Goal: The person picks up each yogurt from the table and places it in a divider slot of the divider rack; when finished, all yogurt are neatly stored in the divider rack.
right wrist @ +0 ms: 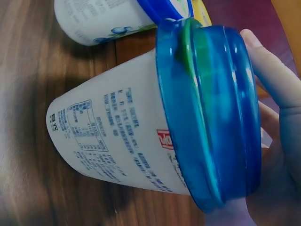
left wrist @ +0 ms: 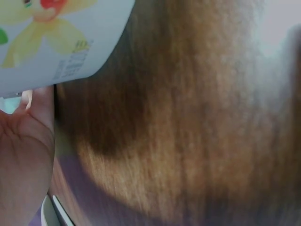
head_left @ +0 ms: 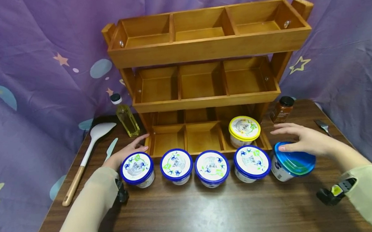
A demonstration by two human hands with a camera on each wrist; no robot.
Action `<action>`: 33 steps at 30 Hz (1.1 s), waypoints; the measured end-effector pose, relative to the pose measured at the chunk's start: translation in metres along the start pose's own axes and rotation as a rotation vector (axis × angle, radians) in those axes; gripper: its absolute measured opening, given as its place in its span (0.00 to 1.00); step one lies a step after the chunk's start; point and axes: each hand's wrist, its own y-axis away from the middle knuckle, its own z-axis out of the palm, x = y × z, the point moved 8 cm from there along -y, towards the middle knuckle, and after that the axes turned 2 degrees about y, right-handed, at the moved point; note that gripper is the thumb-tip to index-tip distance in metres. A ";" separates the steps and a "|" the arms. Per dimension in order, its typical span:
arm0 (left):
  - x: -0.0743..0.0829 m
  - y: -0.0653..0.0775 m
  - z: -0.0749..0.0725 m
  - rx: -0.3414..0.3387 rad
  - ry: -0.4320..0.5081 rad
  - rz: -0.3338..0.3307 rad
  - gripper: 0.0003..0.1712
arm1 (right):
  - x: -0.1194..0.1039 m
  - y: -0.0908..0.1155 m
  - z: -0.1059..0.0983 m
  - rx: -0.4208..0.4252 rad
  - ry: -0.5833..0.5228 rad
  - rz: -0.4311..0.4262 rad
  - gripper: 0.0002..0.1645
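My left hand (head_left: 128, 151) reaches past a blue-rimmed yogurt cup (head_left: 137, 168), its fingertips at the lower left edge of a wooden rack (head_left: 204, 103). In the left wrist view, the palm (left wrist: 26, 155) lies below a white cup's printed side (left wrist: 51, 47). My right hand (head_left: 305, 138) is over a taller white cup with a translucent blue lid (head_left: 295, 159). Its thumb lies over the lid and its other fingers extend beyond, loosely spread. From the right wrist, the blue lid (right wrist: 216, 117) hides part of the hand (right wrist: 277, 113).
Several blue-rimmed cups (head_left: 212, 166) line the rack's front. A yellow-lidded cup (head_left: 244, 129) stands in its bottom right compartment. An oil bottle (head_left: 127, 118), a white spatula (head_left: 93, 140) and a light blue knife (head_left: 112, 147) lie left; a spice jar (head_left: 282, 110) and fork (head_left: 323, 125) right.
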 end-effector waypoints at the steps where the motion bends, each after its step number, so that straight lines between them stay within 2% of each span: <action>1: 0.000 0.000 0.000 0.000 -0.001 0.002 0.38 | 0.000 0.002 0.000 0.002 0.003 0.001 0.30; 11: 0.001 0.002 0.000 0.000 0.014 -0.016 0.38 | 0.012 0.024 -0.006 0.029 0.016 0.000 0.23; 17: -0.003 0.000 -0.001 -0.002 0.013 -0.025 0.38 | 0.027 0.038 -0.001 -0.007 -0.061 0.018 0.23; 28: -0.002 0.001 0.000 -0.008 0.028 -0.024 0.37 | 0.030 0.046 0.016 -0.128 -0.154 -0.004 0.32; 33: -0.003 0.002 0.000 -0.010 0.031 -0.021 0.38 | 0.025 0.046 0.017 -0.128 -0.163 -0.035 0.35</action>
